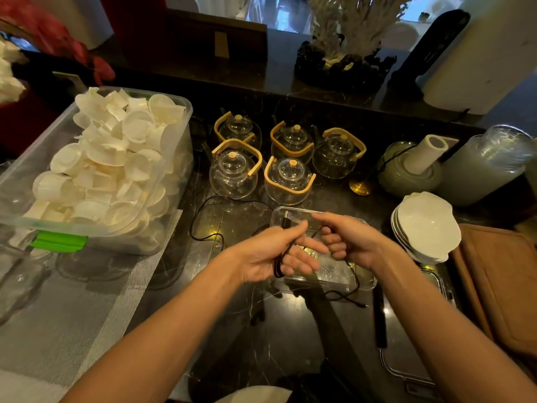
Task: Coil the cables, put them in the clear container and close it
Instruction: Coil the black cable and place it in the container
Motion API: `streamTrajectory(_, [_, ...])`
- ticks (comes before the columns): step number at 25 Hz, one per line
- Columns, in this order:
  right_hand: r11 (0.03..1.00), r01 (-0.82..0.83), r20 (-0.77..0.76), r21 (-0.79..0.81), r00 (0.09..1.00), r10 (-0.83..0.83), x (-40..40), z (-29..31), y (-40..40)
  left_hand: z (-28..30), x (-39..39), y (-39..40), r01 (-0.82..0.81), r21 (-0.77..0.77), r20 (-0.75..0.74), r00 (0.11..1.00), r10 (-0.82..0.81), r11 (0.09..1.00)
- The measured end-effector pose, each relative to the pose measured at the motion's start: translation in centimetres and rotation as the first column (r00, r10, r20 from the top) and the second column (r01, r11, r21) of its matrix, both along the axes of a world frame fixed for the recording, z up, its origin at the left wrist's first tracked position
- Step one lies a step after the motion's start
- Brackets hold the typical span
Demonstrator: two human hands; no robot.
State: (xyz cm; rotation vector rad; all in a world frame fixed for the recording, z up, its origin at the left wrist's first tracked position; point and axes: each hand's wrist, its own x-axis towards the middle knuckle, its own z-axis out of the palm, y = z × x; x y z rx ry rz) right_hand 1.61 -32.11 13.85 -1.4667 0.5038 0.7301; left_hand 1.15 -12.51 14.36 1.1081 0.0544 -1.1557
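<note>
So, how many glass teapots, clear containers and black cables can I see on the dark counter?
Round glass teapots with bamboo handles: 5
Clear rectangular containers (large bin of white cups, small box under the hands): 2
Thin black cables: at least 1, exact count unclear
Total: at least 8

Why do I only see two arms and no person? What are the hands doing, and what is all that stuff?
The camera sits on the person's head and looks down, so you see only their arms. The left hand and the right hand hold a thin black cable and are winding it into loops. Under the hands is a clear container on the dark counter; its lid is not on it. Behind stand five glass teapots. A big bin of white cups is on the left, white bowls on the right.
</note>
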Motion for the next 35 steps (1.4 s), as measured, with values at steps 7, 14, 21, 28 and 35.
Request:
streamTrajectory(7, [0.898,-0.200,0.232,-0.392,0.923,0.307,-0.6,4.8,2.5,0.1,0.2,-0.9,-0.129,0.137,0.034,0.992,0.125,0.982])
streamTrajectory(14, [0.977,-0.118,0.356,-0.178,0.918,0.176,-6.2,2.0,6.1,-0.1,1.7,-2.4,-0.549,0.039,0.055,0.835,0.547,0.835])
streamTrajectory(21, [0.976,-0.082,0.168,-0.203,0.979,0.117,-7.0,-2.1,2.8,0.4,1.9,-0.7,-0.456,-0.248,-0.158,0.890,0.428,0.855])
streamTrajectory(28, [0.999,0.021,0.003,-0.024,1.000,-0.021,-1.0,-0.9,-0.5,0.4,0.5,-0.3,-0.067,-0.325,-0.029,0.998,0.061,0.943])
streamTrajectory(35, [0.929,-0.092,0.237,-0.358,0.953,0.186,0.2,3.7,2.1,-0.7,-0.3,-0.8,-0.016,0.087,0.104,0.995,0.007,0.996])
